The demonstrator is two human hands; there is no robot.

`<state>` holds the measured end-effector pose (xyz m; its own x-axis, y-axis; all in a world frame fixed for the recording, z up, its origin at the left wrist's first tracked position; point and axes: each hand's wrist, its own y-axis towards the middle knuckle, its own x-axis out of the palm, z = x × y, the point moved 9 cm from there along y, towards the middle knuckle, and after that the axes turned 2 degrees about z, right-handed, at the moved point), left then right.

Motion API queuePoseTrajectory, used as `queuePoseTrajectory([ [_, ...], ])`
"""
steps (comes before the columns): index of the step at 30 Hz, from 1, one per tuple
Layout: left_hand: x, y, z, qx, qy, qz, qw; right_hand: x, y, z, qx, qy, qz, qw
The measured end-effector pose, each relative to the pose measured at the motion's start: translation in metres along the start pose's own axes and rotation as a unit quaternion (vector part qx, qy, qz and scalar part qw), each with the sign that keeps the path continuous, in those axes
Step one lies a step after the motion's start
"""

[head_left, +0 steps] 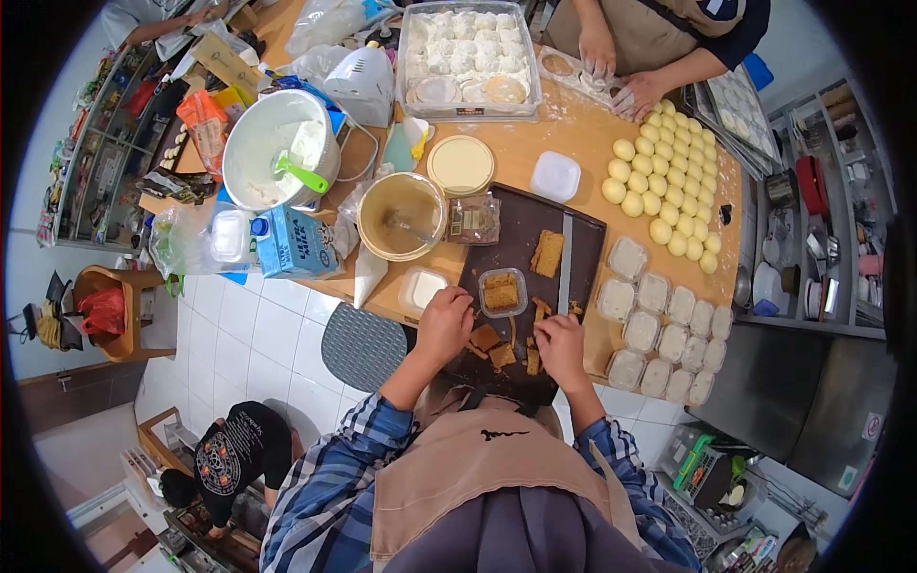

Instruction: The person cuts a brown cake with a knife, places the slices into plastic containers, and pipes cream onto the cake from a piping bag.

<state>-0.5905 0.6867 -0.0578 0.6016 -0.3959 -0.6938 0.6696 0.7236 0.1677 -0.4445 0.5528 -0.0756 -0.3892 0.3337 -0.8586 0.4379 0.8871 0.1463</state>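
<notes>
A dark baking tray (516, 222) lies before me on the wooden table. On it stands a small clear plastic tub (502, 307) with brown cake pieces inside. My left hand (445, 325) is at the tray's left edge beside the tub, fingers curled together; what they hold, if anything, is hidden. Over the cut cake strips (533, 359) on the right side, my right hand (561, 350) has its fingertips pinched, and I cannot make out what is between them. Loose cake chunks (501, 355) lie between my hands. Farther back are a cake block (547, 253) and a long metal blade (565, 256).
Several lidded tubs (641, 330) and rows of dough balls (669, 172) fill the table's right. On the left stand a cream pail (402, 215), a white mixing bowl (272, 124) and a blue carton (294, 241). A co-worker's hands (616, 76) work at the far side.
</notes>
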Motion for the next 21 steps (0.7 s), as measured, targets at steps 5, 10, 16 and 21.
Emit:
queuePoseTrajectory([
  [5,0.008,-0.002,0.002,0.002,-0.009,-0.019,1.000,0.001,0.048,-0.025,0.106,0.241,-0.009,0.965],
  [10,0.017,-0.007,0.001,0.011,-0.005,-0.017,1.000,0.047,0.075,-0.032,0.117,0.246,-0.047,0.961],
  [16,0.016,-0.008,0.003,0.018,-0.003,-0.021,1.000,0.072,0.079,-0.034,0.106,0.115,-0.064,0.986],
  [21,0.017,-0.010,-0.001,0.018,-0.002,-0.024,1.000,0.067,0.074,-0.036,0.080,0.162,-0.029,0.983],
])
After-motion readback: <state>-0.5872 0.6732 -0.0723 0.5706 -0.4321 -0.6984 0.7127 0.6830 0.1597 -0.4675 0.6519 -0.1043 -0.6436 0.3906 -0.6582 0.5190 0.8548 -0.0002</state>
